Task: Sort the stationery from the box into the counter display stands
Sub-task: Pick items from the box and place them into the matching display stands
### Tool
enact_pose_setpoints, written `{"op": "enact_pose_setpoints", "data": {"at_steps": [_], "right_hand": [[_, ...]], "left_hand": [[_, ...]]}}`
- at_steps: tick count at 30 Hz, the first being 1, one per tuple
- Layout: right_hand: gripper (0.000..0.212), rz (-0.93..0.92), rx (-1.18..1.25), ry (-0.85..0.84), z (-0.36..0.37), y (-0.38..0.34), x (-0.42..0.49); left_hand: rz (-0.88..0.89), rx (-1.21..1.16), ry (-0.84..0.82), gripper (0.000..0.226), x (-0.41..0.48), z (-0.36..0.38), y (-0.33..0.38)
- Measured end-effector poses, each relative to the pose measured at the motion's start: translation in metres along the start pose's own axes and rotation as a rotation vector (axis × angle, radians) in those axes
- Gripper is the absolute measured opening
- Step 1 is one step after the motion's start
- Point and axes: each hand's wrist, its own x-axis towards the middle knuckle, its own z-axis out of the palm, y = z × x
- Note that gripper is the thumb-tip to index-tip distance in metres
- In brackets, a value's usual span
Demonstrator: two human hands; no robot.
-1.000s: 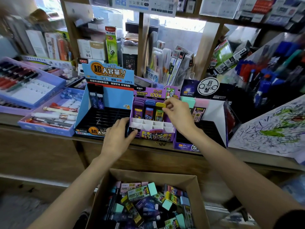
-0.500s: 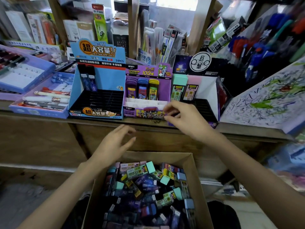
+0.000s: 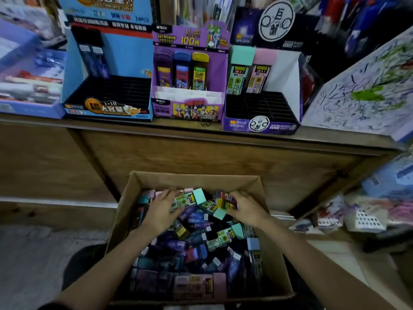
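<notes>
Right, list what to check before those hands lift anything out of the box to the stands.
1. Right hand has a case: ok, its fingers curl round a dark red-and-yellow case.
2. Left hand has a firm hold: cannot tell; it lies over a mint-capped case.
3. Which stand the dark red-and-yellow case belongs in: cannot tell, the label is blurred.
4. Room in the purple stand: ok, its front white rows hold nothing.
5. Room in the white stand: ok, most of its black grid is unfilled.
</notes>
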Motion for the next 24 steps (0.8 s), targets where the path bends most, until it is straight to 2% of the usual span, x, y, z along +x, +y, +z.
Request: {"op": "enact_pose_setpoints", "data": {"at_steps": [4,7,10,15,18,22,24], "right_hand": [[0.077,0.112,0.043,-0.055,0.022,0.009,0.01],[0.075,0.158,0.116,-0.058,0.045,0.009,0.007],[0.07,0.143,0.071,0.004,0.062,0.007,0.001],[0.072,0.003,-0.038,-0.008,0.065,-0.004,-0.012],[0.075,-0.078,-0.086,-0.015,0.063,-0.01,-0.02],[0.069,-0.237,-0.006,-0.108,0.052,-0.012,-0.025],[0.07,-0.259,0.086,-0.166,0.043,-0.012,-0.023]], "left_hand": [[-0.043,0.09,-0.117,0.057,0.007,0.022,-0.005],[-0.063,0.127,-0.161,0.058,-0.004,0.038,-0.008],[-0.061,0.147,-0.141,0.06,-0.019,0.046,-0.007],[-0.03,0.139,-0.153,0.06,-0.047,0.048,0.001],[0.019,0.128,-0.103,0.052,-0.045,0.039,0.0],[0.116,0.067,-0.124,0.036,-0.022,0.022,-0.009],[0.132,0.023,-0.205,0.044,-0.009,0.016,-0.014]]}}
